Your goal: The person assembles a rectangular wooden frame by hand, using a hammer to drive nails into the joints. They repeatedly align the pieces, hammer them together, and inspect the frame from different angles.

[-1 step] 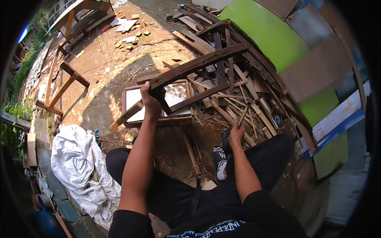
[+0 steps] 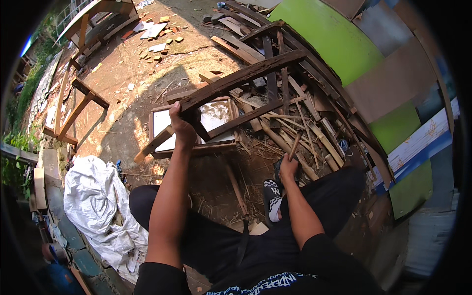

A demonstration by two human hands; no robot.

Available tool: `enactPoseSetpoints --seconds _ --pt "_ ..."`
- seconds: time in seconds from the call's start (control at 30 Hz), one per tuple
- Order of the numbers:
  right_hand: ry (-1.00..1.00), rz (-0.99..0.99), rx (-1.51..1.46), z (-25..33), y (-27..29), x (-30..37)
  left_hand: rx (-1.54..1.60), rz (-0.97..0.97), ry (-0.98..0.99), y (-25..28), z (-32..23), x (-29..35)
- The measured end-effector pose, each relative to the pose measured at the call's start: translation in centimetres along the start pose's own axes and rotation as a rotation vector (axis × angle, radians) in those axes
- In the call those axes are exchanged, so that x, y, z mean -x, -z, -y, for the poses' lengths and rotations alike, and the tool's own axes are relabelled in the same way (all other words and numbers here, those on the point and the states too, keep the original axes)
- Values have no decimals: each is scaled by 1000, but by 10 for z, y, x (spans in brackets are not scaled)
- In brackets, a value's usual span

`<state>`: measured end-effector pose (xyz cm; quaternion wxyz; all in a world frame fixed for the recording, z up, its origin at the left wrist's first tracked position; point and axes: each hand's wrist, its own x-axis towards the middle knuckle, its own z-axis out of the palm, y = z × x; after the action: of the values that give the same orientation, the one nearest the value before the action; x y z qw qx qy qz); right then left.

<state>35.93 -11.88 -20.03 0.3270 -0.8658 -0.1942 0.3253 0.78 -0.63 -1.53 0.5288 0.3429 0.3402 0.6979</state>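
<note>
While the left hand point(image 2: 181, 130) is clamped on the end of a dark timber frame point(image 2: 246, 77), the right hand point(image 2: 288, 170) is closed round a slim wooden handle point(image 2: 295, 146).
The frame runs rightward and away from the left hand, with a wood-bordered white panel point(image 2: 162, 121) lying below it. The handle slants up beyond the right hand — its lower end hidden. Scrap sticks point(image 2: 278, 141) lie beyond that hand; a checkered sock point(image 2: 272, 195) shows just nearer the body — and a crumpled white sheet point(image 2: 93, 191) lies left of the left hand.
</note>
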Motion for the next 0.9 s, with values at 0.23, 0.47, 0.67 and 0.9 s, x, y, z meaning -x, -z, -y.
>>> enactPoseSetpoints --seconds 0.23,0.47,0.67,0.9 --pt "278 250 479 -49 -43 -13 -109 -172 -56 -1 -11 -2" --pt "524 -165 567 -71 -25 -13 -106 -83 -99 17 -15 -10" --pt "-53 10 346 -67 -20 -54 -138 -94 -83 3 -13 -13" --pt "94 142 166 18 -22 -47 -152 -114 -84 2 -16 -11"
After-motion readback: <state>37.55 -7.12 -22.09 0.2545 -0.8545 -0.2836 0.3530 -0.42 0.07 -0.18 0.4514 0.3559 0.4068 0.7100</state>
